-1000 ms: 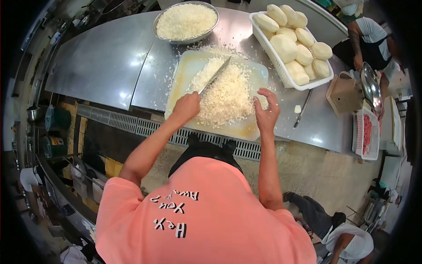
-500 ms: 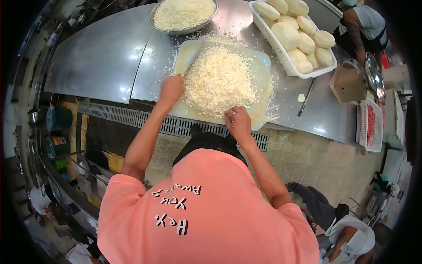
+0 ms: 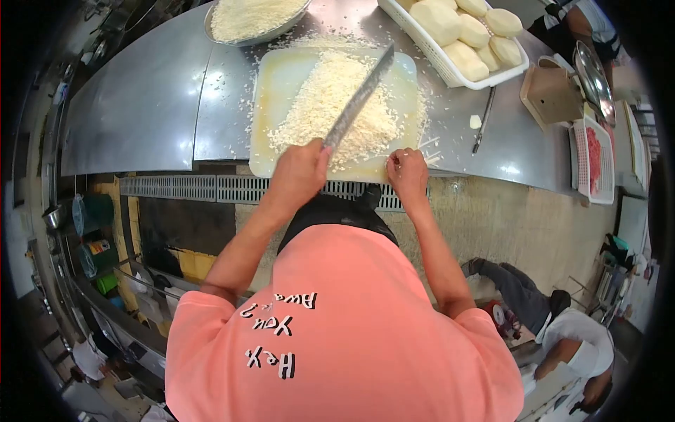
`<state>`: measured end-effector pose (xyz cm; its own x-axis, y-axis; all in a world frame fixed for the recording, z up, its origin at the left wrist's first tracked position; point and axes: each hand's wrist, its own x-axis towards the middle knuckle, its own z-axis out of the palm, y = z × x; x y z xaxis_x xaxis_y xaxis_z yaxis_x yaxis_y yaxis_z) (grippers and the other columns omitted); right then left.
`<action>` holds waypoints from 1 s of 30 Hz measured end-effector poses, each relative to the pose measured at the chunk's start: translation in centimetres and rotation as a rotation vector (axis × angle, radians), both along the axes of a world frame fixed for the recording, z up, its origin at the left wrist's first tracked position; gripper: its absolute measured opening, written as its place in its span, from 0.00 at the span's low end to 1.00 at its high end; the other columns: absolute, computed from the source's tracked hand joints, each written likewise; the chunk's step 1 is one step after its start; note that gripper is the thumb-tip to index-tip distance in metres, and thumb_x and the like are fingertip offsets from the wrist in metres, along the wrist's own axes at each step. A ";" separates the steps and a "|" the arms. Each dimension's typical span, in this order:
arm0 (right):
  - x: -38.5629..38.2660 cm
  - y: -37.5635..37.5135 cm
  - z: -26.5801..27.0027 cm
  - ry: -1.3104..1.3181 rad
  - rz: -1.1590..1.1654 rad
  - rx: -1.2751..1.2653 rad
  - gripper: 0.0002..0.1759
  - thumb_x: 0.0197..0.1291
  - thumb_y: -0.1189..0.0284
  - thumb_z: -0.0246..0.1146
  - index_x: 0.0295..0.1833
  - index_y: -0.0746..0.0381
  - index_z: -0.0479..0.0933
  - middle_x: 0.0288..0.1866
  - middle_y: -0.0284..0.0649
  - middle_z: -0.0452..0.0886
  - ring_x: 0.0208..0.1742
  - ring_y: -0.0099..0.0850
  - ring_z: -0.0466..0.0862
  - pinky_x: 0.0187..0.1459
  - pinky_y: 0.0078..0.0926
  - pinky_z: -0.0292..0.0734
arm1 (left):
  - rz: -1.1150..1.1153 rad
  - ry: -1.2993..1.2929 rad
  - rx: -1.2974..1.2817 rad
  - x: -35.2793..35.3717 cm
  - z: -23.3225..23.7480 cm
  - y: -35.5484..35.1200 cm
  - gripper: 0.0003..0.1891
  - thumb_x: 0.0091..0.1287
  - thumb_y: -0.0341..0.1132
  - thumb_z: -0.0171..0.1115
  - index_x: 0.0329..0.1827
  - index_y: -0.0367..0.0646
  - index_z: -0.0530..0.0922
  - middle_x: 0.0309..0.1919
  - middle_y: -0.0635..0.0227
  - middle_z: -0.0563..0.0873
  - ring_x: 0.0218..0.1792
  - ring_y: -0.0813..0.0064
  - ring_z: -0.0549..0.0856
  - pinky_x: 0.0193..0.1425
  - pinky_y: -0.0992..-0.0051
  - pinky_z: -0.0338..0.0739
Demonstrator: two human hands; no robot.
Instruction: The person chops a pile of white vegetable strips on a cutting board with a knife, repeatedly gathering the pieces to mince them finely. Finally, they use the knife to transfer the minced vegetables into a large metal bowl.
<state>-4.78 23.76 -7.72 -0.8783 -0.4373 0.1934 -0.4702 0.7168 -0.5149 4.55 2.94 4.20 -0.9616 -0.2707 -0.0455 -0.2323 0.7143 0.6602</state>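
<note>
My left hand (image 3: 301, 172) is closed around the handle of a long knife (image 3: 360, 97). Its broad blade slants up and to the right over a heap of finely chopped pale pieces (image 3: 316, 95). Under the heap lies a translucent cutting board (image 3: 271, 77) with yellowish stains. At the board's near right corner is my right hand (image 3: 408, 172), its fingers curled in. Whether anything sits between those fingers is hidden. A few thin pale strips (image 3: 430, 151) lie just beyond it.
A metal bowl (image 3: 271, 32) of chopped pieces stands at the back left. Peeled pale round vegetables (image 3: 464, 60) fill a white basket (image 3: 450, 76). A thin rod-like tool (image 3: 484, 119) and a box (image 3: 552, 95) lie to the right. Another person (image 3: 576, 337) is behind, lower right.
My left hand has brought the knife from the heap's left side across over it. My right hand has shifted right, off the heap's edge. The view has moved, and the heap looks more spread.
</note>
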 end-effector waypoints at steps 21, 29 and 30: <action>-0.6 1.8 0.6 -0.093 -0.095 -0.192 0.04 0.50 0.77 0.63 0.32 0.63 0.82 0.29 0.45 0.79 0.33 0.44 0.82 0.35 0.39 0.77 | -0.135 -0.119 0.002 -4.5 -5.6 6.2 0.13 0.69 0.34 0.54 0.33 0.29 0.74 0.24 0.38 0.79 0.31 0.39 0.81 0.37 0.51 0.73; -2.0 3.4 2.9 -0.055 -0.175 -0.404 0.04 0.49 0.79 0.65 0.33 0.64 0.82 0.29 0.42 0.81 0.28 0.36 0.82 0.33 0.30 0.76 | -0.164 -0.127 -0.004 -6.1 -5.5 7.1 0.14 0.69 0.35 0.53 0.33 0.29 0.74 0.24 0.37 0.80 0.31 0.38 0.81 0.37 0.51 0.74; -2.2 3.8 3.0 -0.040 -0.193 -0.438 0.04 0.49 0.79 0.65 0.33 0.64 0.82 0.28 0.42 0.81 0.28 0.36 0.82 0.33 0.29 0.76 | -0.151 -0.153 0.020 -5.8 -6.0 7.5 0.14 0.69 0.35 0.53 0.34 0.29 0.75 0.24 0.37 0.80 0.31 0.38 0.81 0.37 0.51 0.74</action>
